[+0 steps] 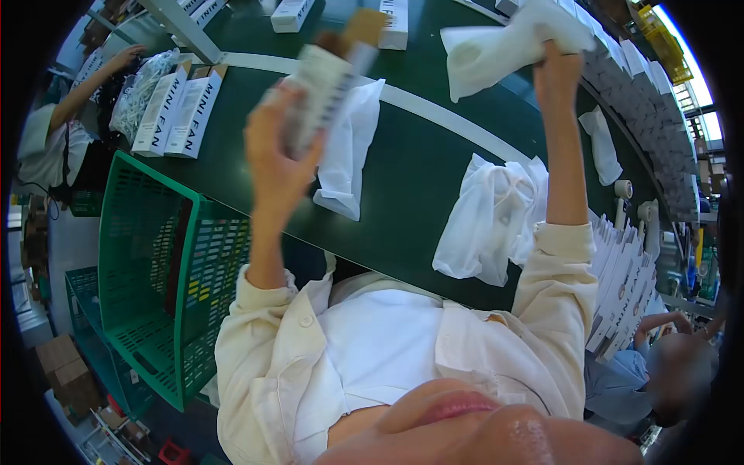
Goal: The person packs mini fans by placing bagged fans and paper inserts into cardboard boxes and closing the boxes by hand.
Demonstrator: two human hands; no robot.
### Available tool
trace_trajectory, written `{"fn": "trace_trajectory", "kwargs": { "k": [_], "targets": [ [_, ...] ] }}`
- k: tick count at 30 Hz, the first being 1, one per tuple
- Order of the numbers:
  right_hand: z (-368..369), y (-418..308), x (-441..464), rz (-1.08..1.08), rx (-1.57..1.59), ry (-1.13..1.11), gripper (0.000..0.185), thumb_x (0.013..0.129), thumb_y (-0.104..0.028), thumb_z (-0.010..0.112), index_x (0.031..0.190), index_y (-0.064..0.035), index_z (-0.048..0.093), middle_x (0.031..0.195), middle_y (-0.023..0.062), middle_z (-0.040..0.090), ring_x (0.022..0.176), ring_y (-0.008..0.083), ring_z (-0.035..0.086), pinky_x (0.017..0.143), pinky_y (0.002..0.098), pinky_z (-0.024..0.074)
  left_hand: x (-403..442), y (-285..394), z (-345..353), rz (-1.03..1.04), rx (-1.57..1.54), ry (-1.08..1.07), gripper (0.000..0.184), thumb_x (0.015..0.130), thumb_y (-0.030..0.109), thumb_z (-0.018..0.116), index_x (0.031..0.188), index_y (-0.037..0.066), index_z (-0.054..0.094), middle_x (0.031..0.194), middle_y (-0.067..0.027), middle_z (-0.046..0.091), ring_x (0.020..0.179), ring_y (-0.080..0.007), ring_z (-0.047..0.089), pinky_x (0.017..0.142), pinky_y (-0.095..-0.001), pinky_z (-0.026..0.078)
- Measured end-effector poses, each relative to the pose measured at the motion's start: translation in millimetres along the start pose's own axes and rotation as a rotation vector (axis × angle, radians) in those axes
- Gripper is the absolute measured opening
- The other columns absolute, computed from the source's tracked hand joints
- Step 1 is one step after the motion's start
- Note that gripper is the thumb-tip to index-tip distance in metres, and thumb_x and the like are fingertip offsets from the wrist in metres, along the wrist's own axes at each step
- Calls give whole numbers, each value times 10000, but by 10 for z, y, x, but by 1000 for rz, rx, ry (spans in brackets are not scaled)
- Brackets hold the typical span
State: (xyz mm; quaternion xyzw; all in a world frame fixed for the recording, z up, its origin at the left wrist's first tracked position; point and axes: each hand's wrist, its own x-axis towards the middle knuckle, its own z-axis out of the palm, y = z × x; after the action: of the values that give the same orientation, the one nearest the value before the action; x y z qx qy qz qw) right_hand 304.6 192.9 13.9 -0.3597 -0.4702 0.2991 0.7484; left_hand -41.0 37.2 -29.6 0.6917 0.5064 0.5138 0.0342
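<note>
My left hand (275,147) grips a small white carton (319,93) with dark print, lifted over the dark green table (403,209). Its upper end looks open, with a brown cardboard flap sticking out; motion blurs it. Farther right, my right hand (556,66) is closed on a white translucent bag (496,50) raised above the table; what is inside cannot be made out clearly. Below the carton lies another white bag (345,155). Near my right forearm rest more filled white bags (484,225), with a round shape showing through one.
A green plastic basket (190,310) stands at the table's left edge. Two MINI FAN boxes (186,112) lie at the left beside bundled cables (143,97). Stacked boxes (620,287) line the right side. Co-workers are at left and lower right.
</note>
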Motion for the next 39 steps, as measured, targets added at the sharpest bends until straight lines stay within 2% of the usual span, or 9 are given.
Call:
{"fn": "trace_trajectory", "kwargs": {
  "k": [5,7,9,18,25,31,35,37,39],
  "targets": [
    [1102,-1010,-503,3,-54,368,360,861,-161,594,1134,33,463,1030,150,573,979,271,569,826,290,487,-553,310,764,104,-11,85,623,640,95,734,1213,166,500,1310,-126,449,1073,-288,476,890,-389,326],
    [1080,-985,-816,-368,-659,208,372,847,-163,615,1142,6,466,1031,170,572,979,257,572,823,282,487,-722,248,1030,120,-83,288,728,627,125,774,1271,162,436,1305,-127,442,1083,-288,464,901,-393,351],
    [949,-809,-988,-444,-554,-9,508,788,-224,728,1179,-41,461,1056,164,577,938,290,600,789,439,539,-697,266,980,63,-187,219,751,622,137,787,1278,153,423,1290,-129,451,1075,-288,472,900,-392,362],
    [744,-1013,-1176,-89,-219,-6,533,802,-225,712,1218,-111,398,975,140,605,980,284,595,776,428,553,-109,516,583,140,-671,-351,902,568,203,857,1306,83,353,1202,-138,500,1003,-292,535,866,-371,444],
    [647,-1192,-848,-463,-60,492,374,789,-107,662,1108,-19,488,1016,143,579,954,231,571,800,291,480,-257,738,723,-49,-465,-221,969,536,232,881,1304,53,318,1123,-138,549,951,-290,579,827,-359,479],
    [652,-1081,-1374,-891,-829,-556,227,672,16,686,876,-67,633,844,50,637,810,204,593,748,230,482,-441,667,597,-129,-342,-151,990,555,284,890,1287,55,264,1113,-158,526,938,-303,589,755,-367,515],
    [679,-1036,-1704,-312,-893,-816,180,653,9,702,794,-55,609,825,69,614,633,213,504,625,274,454,-502,739,599,-244,-374,-224,974,590,286,879,1300,83,243,1215,-164,463,1000,-320,566,826,-382,497],
    [679,-1059,-1744,112,-270,-525,187,673,-50,711,832,-54,612,854,74,625,713,246,532,677,296,456,-484,760,602,-236,-319,-195,962,607,288,871,1306,97,238,1264,-160,430,1048,-325,547,888,-390,477],
    [685,-1146,-1861,47,-436,-563,197,673,-47,712,843,-53,611,863,74,630,729,248,544,689,300,463,-448,730,597,-169,-362,-198,954,613,287,868,1307,104,238,1271,-157,425,1070,-325,532,911,-394,461]
  ]
}}
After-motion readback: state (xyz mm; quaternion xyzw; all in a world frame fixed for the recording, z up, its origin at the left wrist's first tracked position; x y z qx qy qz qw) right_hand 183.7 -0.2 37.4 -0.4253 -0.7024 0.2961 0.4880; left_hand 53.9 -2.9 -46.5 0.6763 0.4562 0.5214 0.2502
